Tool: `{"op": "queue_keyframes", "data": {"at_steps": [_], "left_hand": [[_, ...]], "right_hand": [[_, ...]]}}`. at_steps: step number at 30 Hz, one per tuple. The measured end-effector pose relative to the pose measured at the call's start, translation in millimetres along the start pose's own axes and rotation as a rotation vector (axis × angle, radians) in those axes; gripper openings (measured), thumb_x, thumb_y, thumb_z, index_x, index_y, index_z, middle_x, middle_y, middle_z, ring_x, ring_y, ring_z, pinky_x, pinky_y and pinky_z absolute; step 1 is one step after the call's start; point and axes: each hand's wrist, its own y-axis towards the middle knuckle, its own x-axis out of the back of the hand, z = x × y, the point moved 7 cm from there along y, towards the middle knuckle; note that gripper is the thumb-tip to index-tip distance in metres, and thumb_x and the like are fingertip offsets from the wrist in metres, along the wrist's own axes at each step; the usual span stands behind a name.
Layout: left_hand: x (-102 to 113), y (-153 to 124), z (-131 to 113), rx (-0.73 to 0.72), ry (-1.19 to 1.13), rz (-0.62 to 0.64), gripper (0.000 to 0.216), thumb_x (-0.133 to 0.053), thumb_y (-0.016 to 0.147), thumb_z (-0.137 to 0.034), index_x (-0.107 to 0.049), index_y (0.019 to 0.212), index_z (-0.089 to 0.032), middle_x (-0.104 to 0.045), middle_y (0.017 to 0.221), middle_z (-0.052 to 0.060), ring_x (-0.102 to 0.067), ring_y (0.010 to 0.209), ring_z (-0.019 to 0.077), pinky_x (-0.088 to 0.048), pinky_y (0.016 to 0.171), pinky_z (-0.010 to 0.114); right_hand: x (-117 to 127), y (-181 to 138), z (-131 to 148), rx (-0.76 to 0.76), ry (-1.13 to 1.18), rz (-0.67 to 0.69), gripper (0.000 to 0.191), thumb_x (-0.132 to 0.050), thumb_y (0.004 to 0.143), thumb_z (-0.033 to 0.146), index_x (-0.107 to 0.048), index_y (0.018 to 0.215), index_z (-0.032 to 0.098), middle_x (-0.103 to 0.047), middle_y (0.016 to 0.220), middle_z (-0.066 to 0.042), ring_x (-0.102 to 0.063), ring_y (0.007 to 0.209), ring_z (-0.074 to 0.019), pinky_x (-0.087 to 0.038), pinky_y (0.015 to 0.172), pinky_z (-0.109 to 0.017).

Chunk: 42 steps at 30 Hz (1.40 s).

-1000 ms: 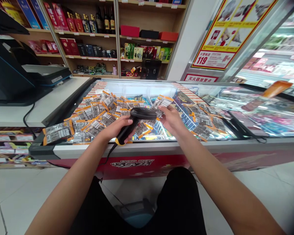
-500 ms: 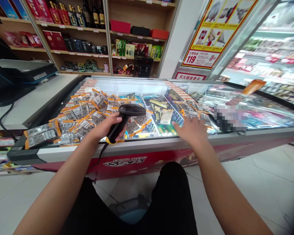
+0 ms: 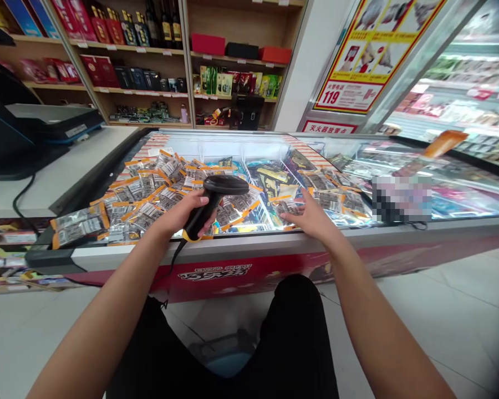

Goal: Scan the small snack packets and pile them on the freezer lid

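Observation:
My left hand (image 3: 182, 213) is closed round the handle of a black barcode scanner (image 3: 216, 195) with a yellow band, held over the glass lid of a chest freezer (image 3: 249, 246). Many clear snack packets with orange edges (image 3: 149, 191) lie spread over the lid's left half. My right hand (image 3: 311, 217) rests flat, fingers stretched out, on a packet (image 3: 289, 206) near the lid's front edge, beside a smaller cluster of the same packets (image 3: 336, 198).
A white counter (image 3: 62, 177) with a black till machine (image 3: 20, 127) stands on the left. Wooden shelves (image 3: 183, 61) of boxes and bottles fill the back wall. A blurred-out object (image 3: 401, 198) lies on the lid at right. A refrigerated display (image 3: 461, 94) is at far right.
A second ago my right hand held a packet up by the scanner; it then set it down on the right and now lies flat on a packet there. The left hand has kept the scanner.

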Motion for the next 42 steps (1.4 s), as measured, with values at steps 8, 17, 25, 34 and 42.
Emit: {"op": "queue_keyframes", "data": {"at_steps": [8, 17, 25, 34, 42], "left_hand": [[2.2, 0.4, 3.7, -0.006, -0.017, 0.006, 0.071, -0.072, 0.090, -0.067, -0.065, 0.133, -0.011, -0.065, 0.059, -0.001, -0.055, 0.036, 0.0165, -0.044, 0.038, 0.025], [-8.7, -2.7, 1.5, 0.016, -0.060, 0.115, 0.066, -0.071, 0.091, -0.066, -0.070, 0.125, -0.010, -0.066, 0.058, 0.002, -0.054, 0.034, 0.0165, -0.040, 0.036, 0.024], [-6.8, -3.0, 6.9, 0.062, -0.021, 0.095, 0.067, -0.072, 0.091, -0.067, -0.070, 0.126, -0.009, -0.066, 0.058, 0.002, -0.054, 0.034, 0.0160, -0.042, 0.036, 0.024], [-1.1, -0.6, 4.8, -0.012, -0.033, 0.062, 0.066, -0.071, 0.092, -0.065, -0.070, 0.130, -0.010, -0.066, 0.058, 0.001, -0.055, 0.035, 0.0164, -0.040, 0.036, 0.024], [0.7, -2.6, 6.0, 0.032, -0.014, 0.031, 0.072, -0.073, 0.090, -0.068, -0.069, 0.132, -0.010, -0.066, 0.059, 0.001, -0.054, 0.034, 0.0156, -0.042, 0.037, 0.024]], "right_hand": [[-26.3, 18.6, 41.1, 0.047, 0.781, -0.045, 0.053, -0.097, 0.074, 0.050, -0.072, 0.115, 0.029, -0.083, 0.125, -0.006, -0.075, 0.130, -0.0314, -0.058, 0.119, -0.053], [-64.8, 28.1, 109.7, 0.132, 1.180, 0.032, 0.041, -0.080, 0.084, 0.039, -0.062, 0.120, 0.032, -0.085, 0.112, -0.002, -0.079, 0.123, -0.0295, -0.069, 0.104, -0.052], [-84.1, 30.1, 122.0, 0.152, 1.136, 0.007, 0.043, -0.077, 0.087, 0.041, -0.061, 0.126, 0.031, -0.085, 0.121, -0.003, -0.077, 0.128, -0.0282, -0.067, 0.108, -0.052], [-82.9, 39.9, 109.4, 0.208, 0.175, 0.026, 0.034, -0.069, 0.097, 0.049, -0.075, 0.120, 0.024, -0.078, 0.136, -0.016, -0.064, 0.139, -0.0400, -0.050, 0.122, -0.060], [-41.8, 32.7, 73.7, 0.275, -0.400, -0.189, 0.079, -0.042, 0.112, 0.073, -0.067, 0.156, 0.013, -0.060, 0.161, -0.030, -0.046, 0.156, -0.0493, -0.035, 0.129, -0.069]]}}
